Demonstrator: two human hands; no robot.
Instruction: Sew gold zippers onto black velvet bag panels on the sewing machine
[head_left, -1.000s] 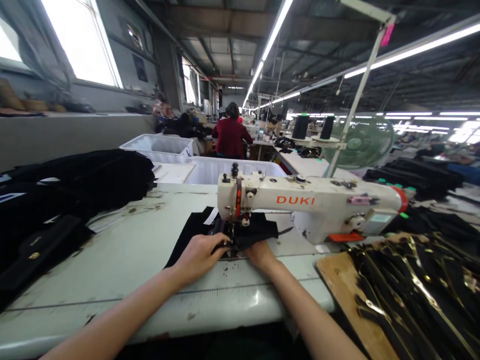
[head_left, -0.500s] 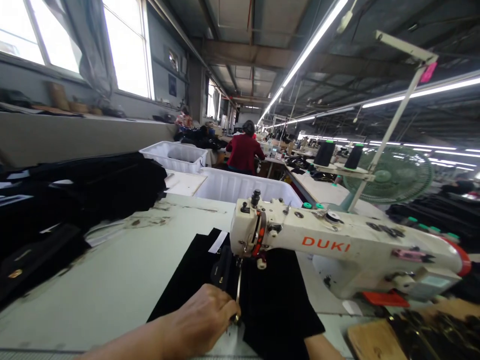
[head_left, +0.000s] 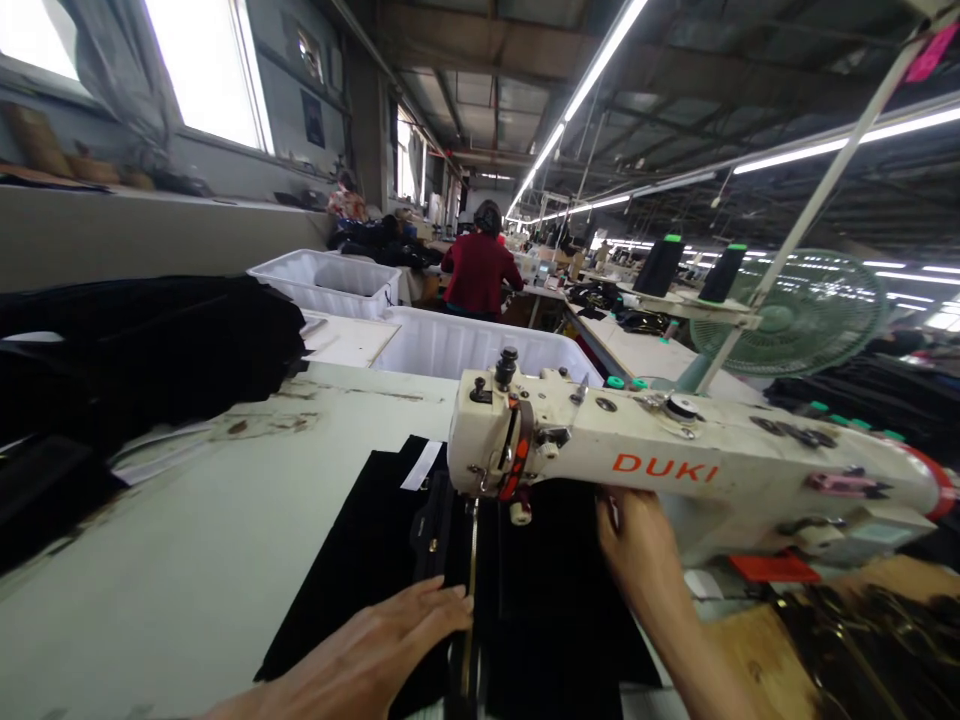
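Two bare hands were at work on a black cloth (head_left: 540,610) lying flat on the sewing table (head_left: 187,540). The left hand (head_left: 375,655) lay flat on the cloth, fingers out straight and close together, just beside a gold zipper (head_left: 470,590). The right hand (head_left: 637,545) reached under the arm of the white DUKI sewing machine (head_left: 675,465); I could not tell how its fingers sat.

Both hands (head_left: 375,650) on black fabric (head_left: 540,600) under sewing machine (head_left: 675,470)
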